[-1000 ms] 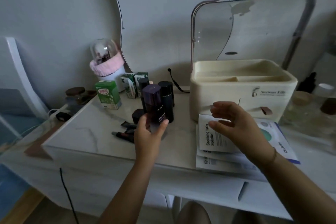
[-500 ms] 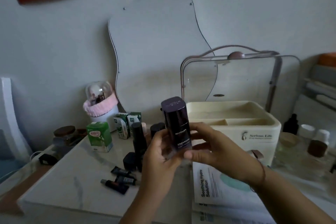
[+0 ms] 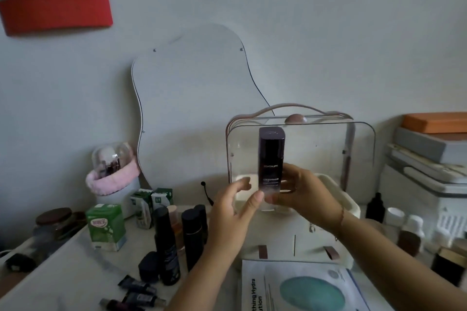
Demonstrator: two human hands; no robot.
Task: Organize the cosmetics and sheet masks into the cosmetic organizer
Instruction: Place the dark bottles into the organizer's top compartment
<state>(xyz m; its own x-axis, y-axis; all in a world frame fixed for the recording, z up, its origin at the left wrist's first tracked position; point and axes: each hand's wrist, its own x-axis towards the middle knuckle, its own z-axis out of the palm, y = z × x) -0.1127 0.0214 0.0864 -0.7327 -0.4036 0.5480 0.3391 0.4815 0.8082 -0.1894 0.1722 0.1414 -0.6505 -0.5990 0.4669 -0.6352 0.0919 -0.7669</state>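
A dark purple cosmetic bottle stands upright in the air above the cream cosmetic organizer, whose clear lid is raised. My right hand grips the bottle's lower part. My left hand is just left of the bottle with fingers spread, its thumb tip at the bottle's base. Sheet masks lie flat in front of the organizer. Dark bottles and small tubes stay on the table to the left.
A green box, small green-and-white boxes and a domed brush holder with a pink band stand at the back left. A curvy mirror leans on the wall. Bottles and jars crowd the right.
The bottle passed from my left hand to my right and rose over the organizer. My left hand has loosened its hold. The camera tilted upward.
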